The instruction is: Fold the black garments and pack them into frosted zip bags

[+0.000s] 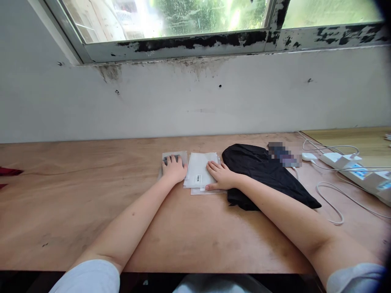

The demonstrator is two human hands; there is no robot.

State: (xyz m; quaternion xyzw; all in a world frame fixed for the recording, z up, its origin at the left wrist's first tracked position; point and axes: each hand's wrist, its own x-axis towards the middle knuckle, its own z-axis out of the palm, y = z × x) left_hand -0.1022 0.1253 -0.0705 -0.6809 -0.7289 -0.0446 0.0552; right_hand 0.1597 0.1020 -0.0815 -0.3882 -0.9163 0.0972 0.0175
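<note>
My left hand (174, 169) lies flat with fingers spread on a clear plastic packet (183, 155) that has something dark inside. Just right of it is a small stack of white plastic packets (198, 165), the top one bearing a barcode label (198, 179). My right hand (222, 176) rests palm down on the right side of this stack, its fingers stretched out. Beneath my right wrist and forearm spreads a crumpled black cloth (275, 183). What the white packets contain cannot be made out.
At the right are a blurred-out phone (282, 154), a white charger plug (309, 157), a white power strip (369, 179) and loose white cables (331, 203). A red item (10, 171) sits at the table's left edge. Behind the wooden table (91, 195) stand a wall and window.
</note>
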